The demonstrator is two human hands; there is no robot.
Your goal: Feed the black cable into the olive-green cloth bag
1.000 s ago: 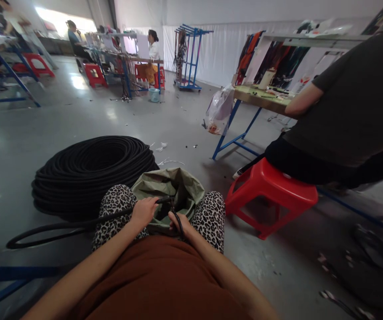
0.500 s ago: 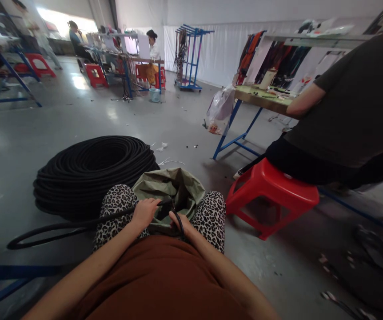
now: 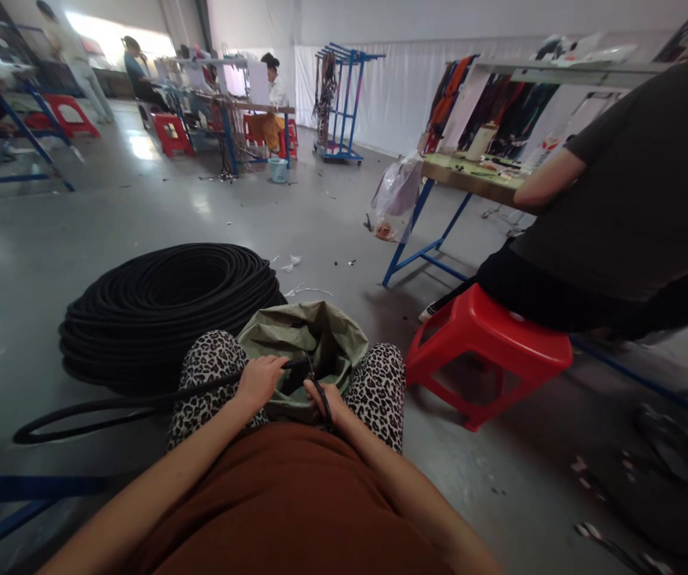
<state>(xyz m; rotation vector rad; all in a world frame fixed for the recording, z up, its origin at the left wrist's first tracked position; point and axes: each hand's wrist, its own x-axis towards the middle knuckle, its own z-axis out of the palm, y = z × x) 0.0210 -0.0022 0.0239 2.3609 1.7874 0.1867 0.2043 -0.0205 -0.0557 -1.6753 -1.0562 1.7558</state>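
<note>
A wide hall with a grey, glossy concrete floor (image 3: 332,216) and white curtained walls holds blue-framed work stations, with people sitting at a far one beside red stools. Close on the right a person in a dark shirt (image 3: 637,184) sits on a red plastic stool (image 3: 488,351) at a bench (image 3: 469,177) strewn with small parts, a clear plastic bag (image 3: 395,196) hanging off its near corner. On the floor ahead lies a big coil of black corrugated tubing (image 3: 164,311), many turns stacked into a thick ring, matte and ribbed. One strand of black tubing (image 3: 110,407) lies on the floor just in front of the coil, sweeps out in a loop to the left and comes across the leopard-print knee to the lap. There the left hand (image 3: 258,382) has its grip closed around the strand, knuckles up, just at the mouth of an olive-green cloth bag (image 3: 308,339) that stands open between the knees. The right hand (image 3: 325,399) sits just beside it at the bag's near rim, fingers curled around a short bend of the same black tubing that arcs over the hand. The two hands are near each other but apart.
</note>
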